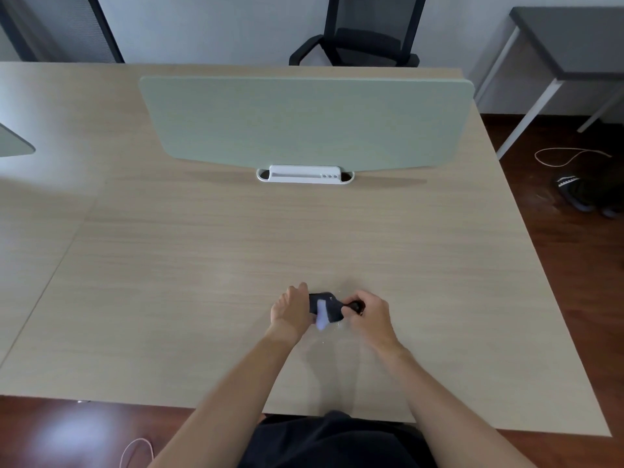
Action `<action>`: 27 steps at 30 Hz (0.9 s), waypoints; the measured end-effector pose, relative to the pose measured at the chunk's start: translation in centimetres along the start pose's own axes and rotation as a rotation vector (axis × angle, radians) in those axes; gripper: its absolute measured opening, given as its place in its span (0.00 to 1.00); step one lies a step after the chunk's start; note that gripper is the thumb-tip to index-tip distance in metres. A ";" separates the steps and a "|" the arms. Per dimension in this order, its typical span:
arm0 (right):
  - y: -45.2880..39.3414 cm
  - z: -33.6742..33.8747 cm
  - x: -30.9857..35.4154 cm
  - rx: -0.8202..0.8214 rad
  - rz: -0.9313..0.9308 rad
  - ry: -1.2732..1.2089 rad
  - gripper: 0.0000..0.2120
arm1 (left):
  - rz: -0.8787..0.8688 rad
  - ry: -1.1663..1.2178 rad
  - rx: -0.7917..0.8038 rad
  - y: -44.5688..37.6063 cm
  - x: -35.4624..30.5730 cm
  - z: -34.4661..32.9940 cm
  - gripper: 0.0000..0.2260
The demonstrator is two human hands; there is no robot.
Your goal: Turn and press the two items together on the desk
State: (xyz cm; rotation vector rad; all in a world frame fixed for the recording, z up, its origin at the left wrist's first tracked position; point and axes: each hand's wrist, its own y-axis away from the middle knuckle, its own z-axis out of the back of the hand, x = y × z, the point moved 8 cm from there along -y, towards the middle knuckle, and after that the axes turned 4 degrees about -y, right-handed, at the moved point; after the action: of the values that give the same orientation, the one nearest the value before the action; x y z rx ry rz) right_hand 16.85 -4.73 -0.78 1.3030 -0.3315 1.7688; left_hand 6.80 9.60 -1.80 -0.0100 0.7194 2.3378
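Both hands meet over the near middle of a light wooden table (202,265). Between them is a small dark navy fabric item (329,307) with a pale white-lilac patch, perhaps a sock. My left hand (292,310) grips its left end, fingers curled round the cloth. My right hand (369,315) pinches the dark bunched right end between thumb and fingers. The cloth is held just above or on the table; which one I cannot tell.
A pale green divider panel (304,123) stands across the table's far half on a white base (305,174). Black office chairs (358,32) stand behind. To the right lie a grey side table (570,42), dark slippers (580,194) and a cable on the wooden floor.
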 end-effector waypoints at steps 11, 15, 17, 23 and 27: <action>-0.7 1.9 0.6 -0.160 0.073 0.084 0.07 | -0.045 -0.111 -0.030 0.5 -0.3 -0.8 0.14; -0.4 -1.2 0.7 0.101 0.069 0.119 0.08 | -0.030 -0.055 -0.014 0.4 -0.2 -0.7 0.14; -0.7 -1.5 0.4 0.090 0.065 0.152 0.11 | -0.022 -0.038 0.002 0.4 -0.2 -0.6 0.16; -0.1 0.6 0.5 -0.149 0.064 0.113 0.07 | 0.000 0.029 -0.043 0.4 0.6 -0.5 0.17; -0.1 -2.2 1.4 0.024 0.082 0.093 0.03 | 0.004 0.069 -0.170 1.1 0.8 -0.4 0.12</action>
State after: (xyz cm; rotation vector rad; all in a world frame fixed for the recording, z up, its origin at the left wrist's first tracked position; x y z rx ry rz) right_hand 15.42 -2.54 -0.45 1.2350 -0.3158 1.9009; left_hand 5.48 9.22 -1.71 -0.1649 0.5520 2.4052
